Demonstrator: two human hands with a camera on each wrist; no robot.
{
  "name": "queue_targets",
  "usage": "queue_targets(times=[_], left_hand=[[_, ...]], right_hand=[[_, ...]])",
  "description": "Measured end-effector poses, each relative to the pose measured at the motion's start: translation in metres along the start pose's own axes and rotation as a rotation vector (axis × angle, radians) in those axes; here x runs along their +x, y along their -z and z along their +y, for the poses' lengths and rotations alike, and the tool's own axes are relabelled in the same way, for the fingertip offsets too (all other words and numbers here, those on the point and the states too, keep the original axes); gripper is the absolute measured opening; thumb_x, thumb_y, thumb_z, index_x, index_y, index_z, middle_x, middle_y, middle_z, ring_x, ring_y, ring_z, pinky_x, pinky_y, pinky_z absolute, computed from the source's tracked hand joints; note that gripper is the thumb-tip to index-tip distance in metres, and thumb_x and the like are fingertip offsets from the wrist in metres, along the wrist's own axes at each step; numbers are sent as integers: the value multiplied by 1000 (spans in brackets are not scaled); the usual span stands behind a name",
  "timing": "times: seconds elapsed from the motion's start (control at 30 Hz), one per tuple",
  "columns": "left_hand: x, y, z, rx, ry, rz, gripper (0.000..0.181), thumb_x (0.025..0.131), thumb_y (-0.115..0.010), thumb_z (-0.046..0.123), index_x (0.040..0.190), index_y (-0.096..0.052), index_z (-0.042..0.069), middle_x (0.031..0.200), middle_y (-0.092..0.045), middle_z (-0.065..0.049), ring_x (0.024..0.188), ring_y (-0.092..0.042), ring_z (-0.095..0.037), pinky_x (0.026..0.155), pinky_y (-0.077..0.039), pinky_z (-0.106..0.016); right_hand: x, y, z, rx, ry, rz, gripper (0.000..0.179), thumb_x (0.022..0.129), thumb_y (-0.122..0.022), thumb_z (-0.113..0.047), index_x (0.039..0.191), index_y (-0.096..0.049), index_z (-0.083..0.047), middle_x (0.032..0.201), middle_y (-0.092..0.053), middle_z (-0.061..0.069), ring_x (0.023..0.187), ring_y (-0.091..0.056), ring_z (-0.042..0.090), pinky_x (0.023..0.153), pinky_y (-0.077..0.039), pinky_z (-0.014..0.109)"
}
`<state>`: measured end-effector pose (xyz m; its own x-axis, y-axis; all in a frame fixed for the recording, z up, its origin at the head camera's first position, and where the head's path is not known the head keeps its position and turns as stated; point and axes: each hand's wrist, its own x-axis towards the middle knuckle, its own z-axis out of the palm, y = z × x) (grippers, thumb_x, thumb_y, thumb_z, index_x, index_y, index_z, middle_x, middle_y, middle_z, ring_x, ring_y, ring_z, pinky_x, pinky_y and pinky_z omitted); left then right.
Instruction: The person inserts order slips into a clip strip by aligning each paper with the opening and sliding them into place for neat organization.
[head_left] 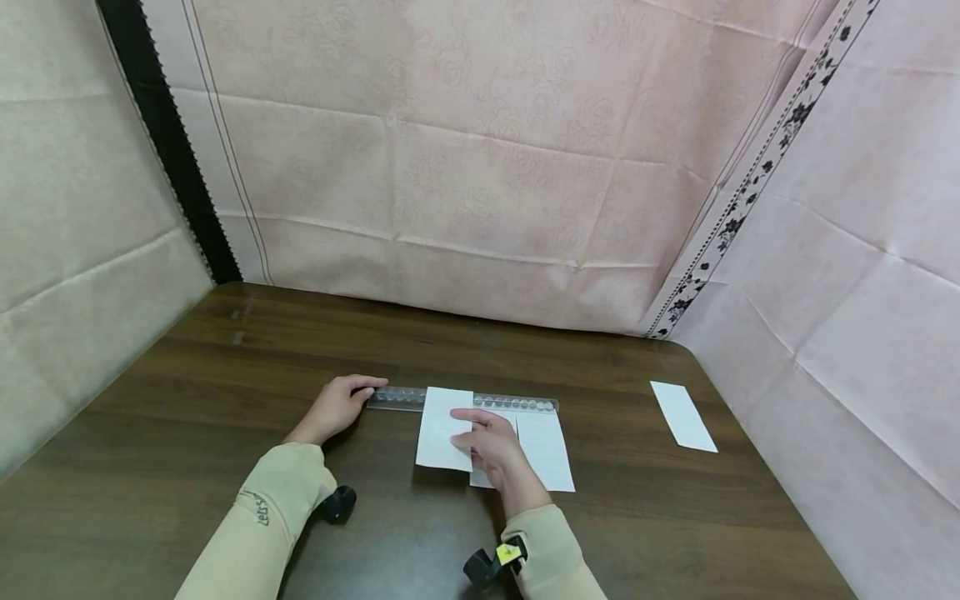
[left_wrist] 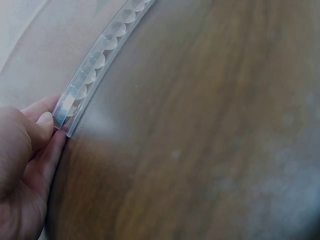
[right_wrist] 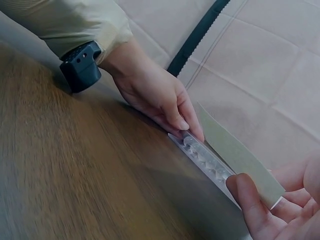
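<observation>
My left hand (head_left: 336, 408) pinches the left end of a clear plastic ruler (head_left: 397, 398) between thumb and fingers. A row of shiny round shapes runs along this ruler, plainest in the left wrist view. In my right hand (head_left: 497, 450) is a white paper piece (head_left: 444, 429), pinched at its right edge and raised above the table. It covers part of the ruler in the head view. More white paper (head_left: 546, 450) lies below the ruler, partly hidden by my right hand and the held piece.
A separate white paper strip (head_left: 684, 417) lies on the brown wooden table (head_left: 622, 542) at the right. Pale cloth (head_left: 487, 167) hangs behind the table and along both sides. A black wrist camera (head_left: 337, 505) sits by the left cuff, another (head_left: 483, 568) by the right.
</observation>
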<state>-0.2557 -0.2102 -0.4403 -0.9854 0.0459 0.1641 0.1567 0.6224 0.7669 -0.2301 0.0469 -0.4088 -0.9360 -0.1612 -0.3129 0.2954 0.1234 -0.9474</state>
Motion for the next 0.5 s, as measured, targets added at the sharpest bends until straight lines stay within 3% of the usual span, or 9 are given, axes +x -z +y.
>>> queue_targets(times=[0.23, 0.5], left_hand=[[1, 0, 0, -7, 12, -3, 28, 96, -48, 3, 118, -65, 5, 122, -58, -17, 118, -48, -34, 96, -38, -50], [1, -1, 0, -5, 7, -3, 27, 96, -49, 3, 118, -65, 5, 121, -59, -17, 118, -49, -34, 96, -39, -50]], right_hand=[[-2, -6, -3, -2, 5, -3, 34, 80, -66, 5, 112, -67, -7, 73, -35, 1, 54, -33, 15, 49, -30, 23], [-1, -12, -3, -12, 7, -8, 33, 81, -66, 4, 111, -68, -9, 95, -47, 6, 58, -38, 15, 51, -34, 23]])
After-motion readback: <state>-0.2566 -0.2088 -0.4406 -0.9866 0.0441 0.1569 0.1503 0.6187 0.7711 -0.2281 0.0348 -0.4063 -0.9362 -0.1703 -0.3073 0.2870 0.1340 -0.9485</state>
